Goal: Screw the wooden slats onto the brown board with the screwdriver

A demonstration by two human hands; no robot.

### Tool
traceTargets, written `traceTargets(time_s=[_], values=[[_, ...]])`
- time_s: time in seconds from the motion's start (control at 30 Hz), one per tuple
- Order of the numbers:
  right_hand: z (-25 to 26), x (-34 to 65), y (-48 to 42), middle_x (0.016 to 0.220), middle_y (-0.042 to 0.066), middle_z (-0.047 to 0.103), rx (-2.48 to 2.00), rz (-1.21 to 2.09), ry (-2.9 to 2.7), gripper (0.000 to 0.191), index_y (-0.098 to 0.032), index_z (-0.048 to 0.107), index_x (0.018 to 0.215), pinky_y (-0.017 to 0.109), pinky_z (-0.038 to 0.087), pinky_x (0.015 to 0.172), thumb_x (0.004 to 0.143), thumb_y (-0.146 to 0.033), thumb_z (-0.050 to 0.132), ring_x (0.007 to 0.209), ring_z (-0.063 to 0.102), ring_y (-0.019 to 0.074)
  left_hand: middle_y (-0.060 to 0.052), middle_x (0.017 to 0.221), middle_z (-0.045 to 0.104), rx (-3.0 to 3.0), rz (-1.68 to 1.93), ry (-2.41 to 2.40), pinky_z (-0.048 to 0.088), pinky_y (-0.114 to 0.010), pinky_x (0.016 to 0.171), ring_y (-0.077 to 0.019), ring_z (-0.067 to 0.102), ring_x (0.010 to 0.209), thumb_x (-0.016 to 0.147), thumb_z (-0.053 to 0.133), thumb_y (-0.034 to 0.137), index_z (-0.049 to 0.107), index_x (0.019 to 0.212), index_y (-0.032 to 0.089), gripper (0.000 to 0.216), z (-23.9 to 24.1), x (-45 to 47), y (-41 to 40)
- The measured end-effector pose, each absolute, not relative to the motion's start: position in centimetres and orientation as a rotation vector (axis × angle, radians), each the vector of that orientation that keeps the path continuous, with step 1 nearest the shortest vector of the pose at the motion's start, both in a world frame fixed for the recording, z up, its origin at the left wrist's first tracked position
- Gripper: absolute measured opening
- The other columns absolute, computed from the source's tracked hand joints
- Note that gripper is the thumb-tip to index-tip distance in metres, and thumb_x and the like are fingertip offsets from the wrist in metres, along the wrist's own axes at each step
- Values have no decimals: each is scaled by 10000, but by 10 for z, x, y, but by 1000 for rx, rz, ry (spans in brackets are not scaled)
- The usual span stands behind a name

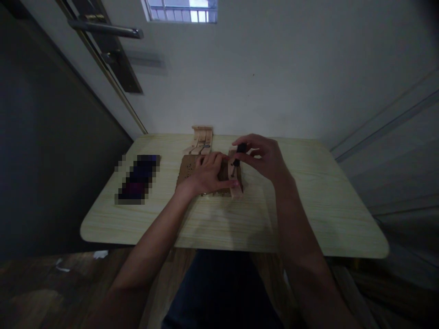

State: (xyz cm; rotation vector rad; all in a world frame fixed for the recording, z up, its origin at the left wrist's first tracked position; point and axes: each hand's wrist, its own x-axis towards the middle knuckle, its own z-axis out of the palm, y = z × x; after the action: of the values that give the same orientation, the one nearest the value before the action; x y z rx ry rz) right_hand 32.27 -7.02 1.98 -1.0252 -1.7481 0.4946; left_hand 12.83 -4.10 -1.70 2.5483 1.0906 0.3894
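A brown perforated board [187, 171] lies flat on the pale wooden table [308, 214]. My left hand [207, 176] rests on it, fingers pressed down against the board and a light wooden strip [236, 189] along its right side. My right hand [262, 157] hovers just right of it, fingers pinched round a small black tool [240, 150] whose tip points down at the strip. The part under my left palm is hidden.
Several pale wooden pieces [201, 137] stand at the table's far edge against the white wall. A dark blurred flat object [139, 179] lies at the left of the table. A door with a metal handle [106, 29] is at the upper left.
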Motion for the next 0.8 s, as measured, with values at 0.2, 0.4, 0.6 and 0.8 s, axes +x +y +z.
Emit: traceTargets(time_s=[0.2, 0.4, 0.6, 0.8], values=[[26, 327, -76, 1052, 37, 748, -1007, 580, -1802, 300, -254, 703, 1135, 240, 577, 630, 847, -320, 648, 851, 700, 149, -126, 1332, 469, 2553, 399, 1074, 251, -551, 1067, -343, 397, 1270, 749, 503, 783, 413, 1243, 207, 764, -17, 128, -41], [20, 325, -69, 819, 12, 727, -974, 629, -1689, 259, -204, 730, 938, 285, 601, 672, 732, -356, 767, 730, 694, 144, -130, 1326, 466, 2543, 363, 1091, 243, -556, 1073, -351, 387, 1276, 742, 533, 765, 412, 1262, 208, 772, -14, 129, -42], [19, 321, -69, 715, -32, 630, -1044, 565, -1641, 327, -199, 604, 771, 202, 524, 528, 660, -427, 811, 637, 616, 97, -155, 1380, 427, 2557, 354, 1111, 210, -563, 1090, -367, 347, 1318, 743, 501, 788, 384, 1308, 184, 835, -17, 129, -41], [21, 321, -70, 860, -7, 658, -1022, 597, -1638, 356, -212, 567, 824, 181, 505, 533, 675, -442, 795, 751, 639, 112, -149, 1340, 451, 2556, 363, 1096, 234, -555, 1082, -366, 376, 1290, 742, 490, 797, 392, 1306, 181, 841, -18, 129, -40]])
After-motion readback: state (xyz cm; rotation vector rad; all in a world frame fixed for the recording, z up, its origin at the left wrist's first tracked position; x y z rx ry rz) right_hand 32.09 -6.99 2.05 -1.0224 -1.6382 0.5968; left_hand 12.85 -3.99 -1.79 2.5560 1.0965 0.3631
